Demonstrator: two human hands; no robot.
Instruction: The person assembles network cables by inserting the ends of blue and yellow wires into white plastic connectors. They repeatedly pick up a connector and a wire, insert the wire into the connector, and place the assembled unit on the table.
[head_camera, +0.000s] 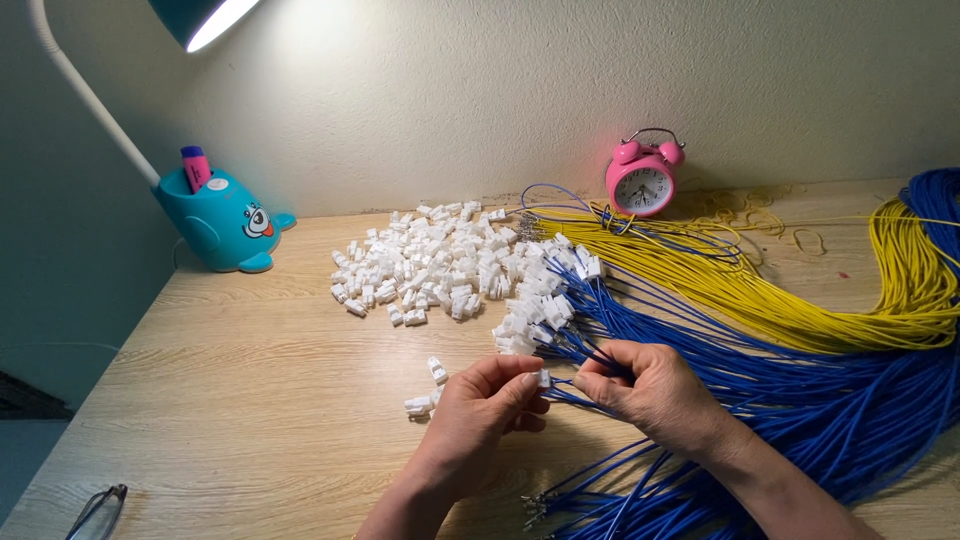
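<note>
White plastic connector (543, 378) is pinched in the left hand (480, 405).
A blue wire (585, 352) is gripped by the right hand (650, 385), tip held at the connector for alignment.

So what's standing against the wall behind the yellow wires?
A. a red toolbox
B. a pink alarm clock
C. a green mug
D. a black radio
B: a pink alarm clock with two bells on top stands at the wall, just behind the yellow wires, while both hands work at the blue wires nearer the camera.
</note>
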